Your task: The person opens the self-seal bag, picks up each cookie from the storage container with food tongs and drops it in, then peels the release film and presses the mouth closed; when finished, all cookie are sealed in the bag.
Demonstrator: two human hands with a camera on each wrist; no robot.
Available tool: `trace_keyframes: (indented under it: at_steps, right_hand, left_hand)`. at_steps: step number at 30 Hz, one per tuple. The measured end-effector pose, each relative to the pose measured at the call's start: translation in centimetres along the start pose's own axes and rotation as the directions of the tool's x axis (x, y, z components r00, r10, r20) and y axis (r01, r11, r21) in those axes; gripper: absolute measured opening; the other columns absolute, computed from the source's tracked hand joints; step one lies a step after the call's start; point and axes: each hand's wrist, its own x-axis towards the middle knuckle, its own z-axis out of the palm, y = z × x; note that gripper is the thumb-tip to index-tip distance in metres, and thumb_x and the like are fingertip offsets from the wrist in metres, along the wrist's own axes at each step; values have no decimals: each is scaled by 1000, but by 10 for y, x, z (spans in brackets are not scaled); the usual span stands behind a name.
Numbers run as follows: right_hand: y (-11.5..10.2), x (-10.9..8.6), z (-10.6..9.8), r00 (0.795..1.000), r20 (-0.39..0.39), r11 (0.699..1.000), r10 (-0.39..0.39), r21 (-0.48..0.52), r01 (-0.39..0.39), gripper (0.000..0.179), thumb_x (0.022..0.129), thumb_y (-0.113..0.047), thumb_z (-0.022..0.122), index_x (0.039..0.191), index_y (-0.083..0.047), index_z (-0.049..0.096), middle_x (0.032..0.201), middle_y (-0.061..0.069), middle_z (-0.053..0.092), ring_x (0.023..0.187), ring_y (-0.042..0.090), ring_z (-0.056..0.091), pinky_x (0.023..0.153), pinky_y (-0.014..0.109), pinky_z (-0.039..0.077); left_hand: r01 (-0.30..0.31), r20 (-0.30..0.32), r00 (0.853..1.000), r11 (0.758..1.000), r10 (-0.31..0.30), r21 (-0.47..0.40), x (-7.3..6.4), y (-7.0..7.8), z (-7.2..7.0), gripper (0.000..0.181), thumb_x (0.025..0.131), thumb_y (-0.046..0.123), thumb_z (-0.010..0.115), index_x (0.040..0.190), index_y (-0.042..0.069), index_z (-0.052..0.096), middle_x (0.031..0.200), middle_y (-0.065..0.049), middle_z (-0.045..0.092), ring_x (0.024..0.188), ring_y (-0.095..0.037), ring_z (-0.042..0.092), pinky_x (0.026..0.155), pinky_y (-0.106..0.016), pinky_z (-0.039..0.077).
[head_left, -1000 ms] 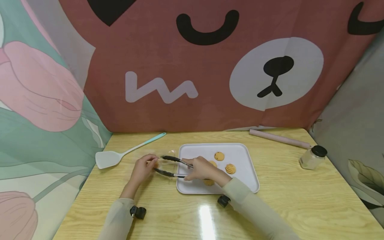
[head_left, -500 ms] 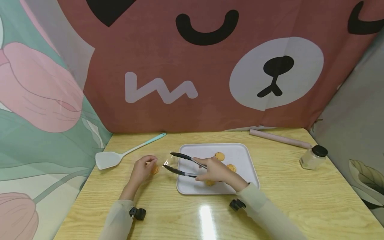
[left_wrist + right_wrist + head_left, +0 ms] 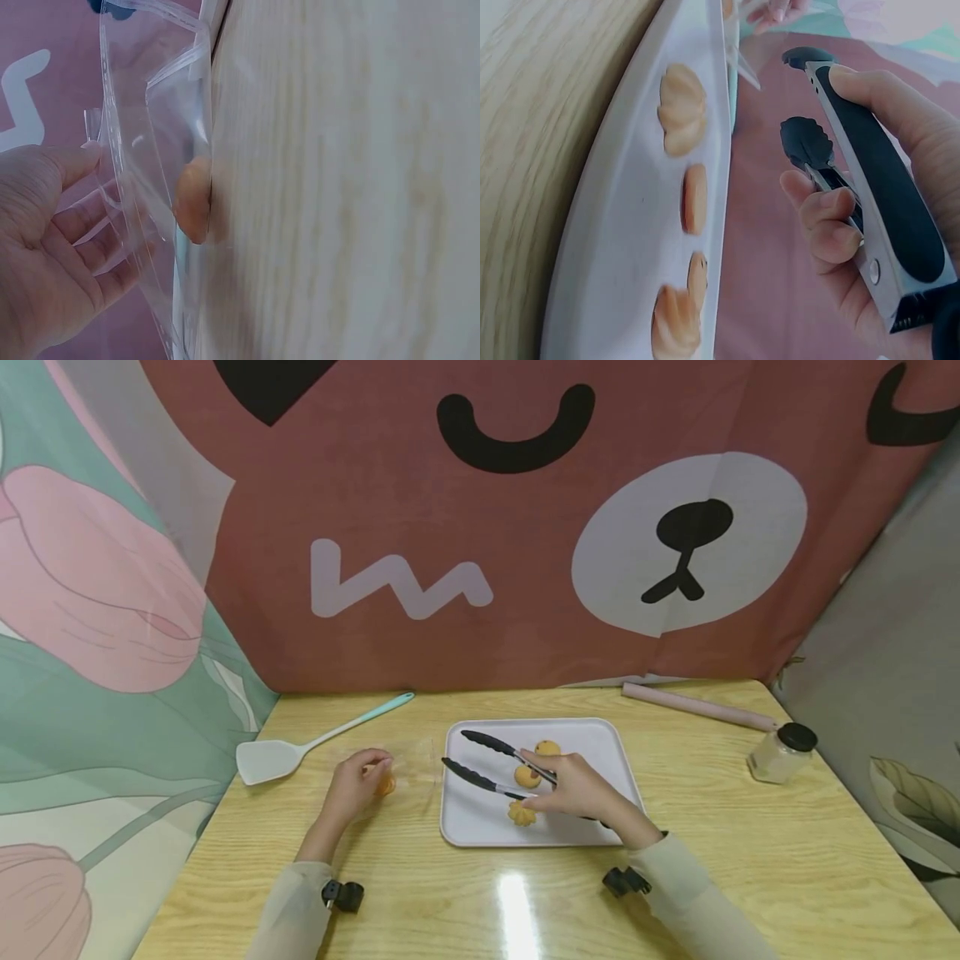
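Observation:
My left hand (image 3: 358, 783) pinches the edge of a clear plastic bag (image 3: 416, 764) lying on the table left of the tray. Inside the bag sits one cookie (image 3: 193, 201), by the left fingers. Tongs (image 3: 885, 172) with black tips are gripped in my right hand (image 3: 576, 789), thumb on one arm and fingers round the other. Their tips stand apart with nothing between them, over the left part of the white tray (image 3: 472, 831). On the tray lie several cookies, among them a flower-shaped cookie (image 3: 522, 813) and a round cookie (image 3: 527, 776); my right hand hides part of them.
A white spatula (image 3: 272, 761) with a turquoise handle lies at the left. Along the back right is a pinkish rolling pin (image 3: 697, 707). A glass jar (image 3: 782, 753) with a black lid stands near the right edge. A printed cloth hangs behind the table.
My right hand has drawn the tongs rightward, away from the bag and back over the tray. The cookie in the bag has come into clearer view. My left hand stays in place on the bag.

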Motion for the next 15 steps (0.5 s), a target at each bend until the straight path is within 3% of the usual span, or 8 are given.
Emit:
trace_keyframes:
  at_steps: [3, 6, 11, 15]
  right_hand:
    - [5, -6, -5, 1000, -25, 1000, 8, -2, -8, 76, 77, -35, 79, 140, -8, 46, 69, -2, 58, 41, 0, 22, 43, 18, 29]
    - [10, -13, -9, 999, -50, 1000, 9, 8, -8, 76, 77, -36, 78, 139, -6, 47, 92, 5, 66, 43, 0, 29, 43, 19, 32]
    - [21, -24, -15, 997, -81, 1000, 12, -17, -13, 77, 76, -37, 79, 139, -5, 47, 90, 4, 68, 51, 0, 38, 47, 20, 36]
    - [27, -33, -20, 995, -80, 998, 57, -12, -59, 79, 75, -35, 80, 140, -7, 46, 61, -5, 56, 44, 0, 28, 43, 19, 32]
  left_hand:
    - [7, 6, 1000, 1000, -7, -1, 0, 2, 0, 15, 93, 13, 61, 101, 3, 69, 101, -13, 68, 99, -31, 62, 87, -51, 48]
    - [14, 9, 1000, 1000, -14, -5, 0, 2, -1, 15, 93, 13, 61, 101, 3, 69, 101, -13, 68, 99, -31, 62, 87, -51, 48]
    - [17, 5, 1000, 1000, -17, -14, 0, 1, 1, 15, 92, 12, 63, 101, 1, 69, 101, -13, 68, 99, -31, 62, 87, -51, 48]
    - [13, 3, 1000, 1000, -13, -19, 0, 0, 1, 15, 92, 12, 62, 101, 1, 69, 101, -13, 68, 99, -31, 62, 87, -52, 48]
